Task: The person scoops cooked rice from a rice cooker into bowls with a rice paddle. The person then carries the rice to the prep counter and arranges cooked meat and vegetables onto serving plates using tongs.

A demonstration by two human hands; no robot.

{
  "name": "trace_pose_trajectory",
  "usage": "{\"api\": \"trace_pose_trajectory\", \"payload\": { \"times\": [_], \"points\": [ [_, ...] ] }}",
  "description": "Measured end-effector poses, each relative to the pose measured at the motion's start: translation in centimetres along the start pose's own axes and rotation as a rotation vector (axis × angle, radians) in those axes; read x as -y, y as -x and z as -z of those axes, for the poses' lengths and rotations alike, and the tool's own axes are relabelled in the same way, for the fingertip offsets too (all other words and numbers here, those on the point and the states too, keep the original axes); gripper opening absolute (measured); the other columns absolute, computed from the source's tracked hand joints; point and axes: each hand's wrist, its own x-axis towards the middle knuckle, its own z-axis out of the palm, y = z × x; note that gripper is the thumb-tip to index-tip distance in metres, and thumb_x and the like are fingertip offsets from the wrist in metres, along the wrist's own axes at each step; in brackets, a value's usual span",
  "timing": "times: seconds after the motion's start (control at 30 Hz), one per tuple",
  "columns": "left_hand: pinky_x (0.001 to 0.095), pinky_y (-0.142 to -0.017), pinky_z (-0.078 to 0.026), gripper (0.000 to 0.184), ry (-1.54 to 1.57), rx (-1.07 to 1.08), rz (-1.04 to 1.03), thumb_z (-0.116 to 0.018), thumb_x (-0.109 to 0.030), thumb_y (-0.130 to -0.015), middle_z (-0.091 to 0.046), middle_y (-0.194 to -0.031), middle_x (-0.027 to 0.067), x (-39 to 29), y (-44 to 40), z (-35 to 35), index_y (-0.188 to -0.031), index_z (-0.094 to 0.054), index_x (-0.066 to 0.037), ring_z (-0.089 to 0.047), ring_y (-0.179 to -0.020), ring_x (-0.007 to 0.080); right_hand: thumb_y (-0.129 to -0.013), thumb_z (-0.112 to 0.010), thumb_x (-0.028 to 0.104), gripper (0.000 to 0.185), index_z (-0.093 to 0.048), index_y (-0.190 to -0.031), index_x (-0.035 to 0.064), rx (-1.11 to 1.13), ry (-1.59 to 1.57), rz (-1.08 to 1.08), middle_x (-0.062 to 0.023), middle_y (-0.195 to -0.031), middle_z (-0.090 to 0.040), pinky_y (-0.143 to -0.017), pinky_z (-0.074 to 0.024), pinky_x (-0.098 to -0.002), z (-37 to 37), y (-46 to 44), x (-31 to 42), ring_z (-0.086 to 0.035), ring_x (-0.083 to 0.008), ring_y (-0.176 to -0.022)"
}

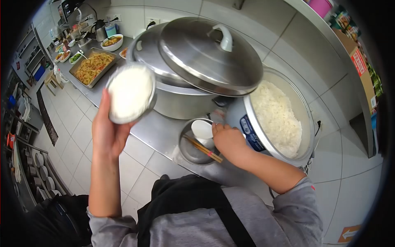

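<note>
My left hand (109, 127) is raised and wrapped round a bowl (152, 101) filled with white rice (131, 91), tilted toward me. My right hand (230, 142) is closed on a white rice paddle (201, 129), whose rounded end is over a metal basin (186, 152). A pair of wooden chopsticks (204, 149) rests across that basin. Just right of my right hand stands a large rice cooker pot (245, 113), open and full of cooked rice (276, 119). The paddle's handle is mostly hidden by my fingers.
A big steel pot (173, 103) with lids (193, 53) stacked on it stands at the back of the counter (145, 133). To its left are a tray of noodles (94, 66) and a white bowl of food (112, 42). A shelf (329, 37) overhangs on the right.
</note>
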Motion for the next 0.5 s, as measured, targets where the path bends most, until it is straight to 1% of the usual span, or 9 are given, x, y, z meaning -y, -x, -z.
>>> {"api": "trace_pose_trajectory", "payload": {
  "times": [0.03, 0.1, 0.17, 0.23, 0.3, 0.33, 0.37, 0.4, 0.5],
  "points": [
    [0.0461, -0.097, -0.052, 0.053, -0.028, -0.036, 0.005, -0.037, -0.04, -0.104, -0.052, -0.136, 0.018, -0.1, 0.6, 2.4, -0.14, -0.038, -0.001, -0.058, -0.12, 0.0305, -0.081, -0.059, 0.009, 0.028, -0.062, -0.106, -0.0029, -0.002, -0.001, 0.009, -0.0122, -0.089, -0.064, -0.059, -0.0547, -0.0334, 0.3, -0.9, 0.1, -0.067, -0.0239, -0.071],
    [0.0445, -0.096, -0.052, 0.057, -0.126, -0.123, 0.021, -0.037, -0.044, -0.104, -0.053, -0.135, 0.0171, 0.8, 1.1, 7.3, -0.141, -0.036, -0.001, -0.058, -0.118, 0.029, -0.081, -0.058, 0.007, 0.019, -0.061, -0.098, -0.0015, 0.2, -0.106, -0.086, -0.0134, -0.089, -0.067, -0.057, -0.0562, -0.0351, 0.9, -2.2, 0.2, -0.07, -0.0269, -0.069],
    [0.0422, -0.095, -0.052, 0.056, -0.182, -0.15, 0.117, -0.038, -0.044, -0.103, -0.053, -0.135, 0.017, 3.2, 0.3, 13.2, -0.141, -0.038, -0.002, -0.059, -0.117, 0.0277, -0.081, -0.056, 0.005, 0.014, -0.059, -0.093, 0.0005, 0.199, -0.161, -0.113, -0.0145, -0.088, -0.067, -0.059, -0.0574, -0.0372, 1.1, -2.6, 0.3, -0.072, -0.0294, -0.072],
    [0.0443, -0.087, -0.054, 0.053, -0.337, -0.208, 0.266, -0.042, -0.042, -0.103, -0.049, -0.138, 0.0134, 6.5, -1.1, 18.2, -0.145, -0.033, -0.011, -0.056, -0.12, 0.0267, -0.081, -0.056, 0.005, 0.016, -0.059, -0.096, 0.0005, 0.206, -0.147, -0.105, -0.0146, -0.088, -0.067, -0.059, -0.057, -0.0376, 1.1, -2.9, 1.0, -0.071, -0.0299, -0.071],
    [0.0439, -0.082, -0.055, 0.05, -0.373, -0.214, 0.381, -0.042, -0.039, -0.103, -0.048, -0.138, 0.0125, 9.6, -2.5, 21.5, -0.146, -0.032, -0.016, -0.056, -0.119, 0.0262, -0.082, -0.056, 0.005, 0.018, -0.06, -0.099, 0.003, 0.219, -0.123, -0.139, -0.0132, -0.089, -0.066, -0.059, -0.0566, -0.0381, 1.5, -3.2, 1.9, -0.07, -0.0298, -0.071],
    [0.0426, -0.08, -0.056, 0.049, -0.364, -0.222, 0.405, -0.041, -0.038, -0.104, -0.049, -0.136, 0.0122, 11.0, -3.2, 22.8, -0.146, -0.032, -0.016, -0.057, -0.116, 0.0255, -0.082, -0.056, 0.005, 0.018, -0.06, -0.099, 0.003, 0.208, -0.125, -0.128, -0.0132, -0.089, -0.066, -0.059, -0.0566, -0.0381, 2.0, -3.3, 2.3, -0.07, -0.0298, -0.071],
    [0.0412, -0.077, -0.056, 0.048, -0.351, -0.227, 0.426, -0.04, -0.037, -0.104, -0.05, -0.134, 0.0119, 12.1, -4.0, 23.7, -0.146, -0.032, -0.017, -0.058, -0.114, 0.0249, -0.082, -0.055, 0.005, 0.02, -0.06, -0.101, 0.004, 0.18, -0.166, -0.175, -0.0122, -0.09, -0.066, -0.06, -0.0563, -0.0384, 2.7, -3.3, 2.5, -0.07, -0.0299, -0.071],
    [0.0391, -0.074, -0.057, 0.045, -0.321, -0.222, 0.403, -0.039, -0.036, -0.105, -0.052, -0.132, 0.011, 12.7, -4.6, 24.4, -0.146, -0.033, -0.018, -0.059, -0.111, 0.0239, -0.083, -0.055, 0.005, 0.021, -0.06, -0.103, 0.0049, 0.152, -0.207, -0.221, -0.0112, -0.09, -0.066, -0.06, -0.0561, -0.0388, 2.9, -3.3, 2.7, -0.07, -0.03, -0.071],
    [0.0417, -0.08, -0.057, 0.047, -0.27, -0.237, 0.4, -0.037, -0.039, -0.105, -0.051, -0.134, 0.0114, 12.4, -6.0, 24.7, -0.147, -0.03, -0.019, -0.057, -0.117, 0.0241, -0.082, -0.057, 0.005, 0.033, -0.06, -0.115, 0.0063, 0.232, -0.102, -0.342, -0.0114, -0.094, -0.062, -0.063, -0.0558, -0.0388, 1.8, -2.6, 3.2, -0.068, -0.0294, -0.076]
  ]
}}
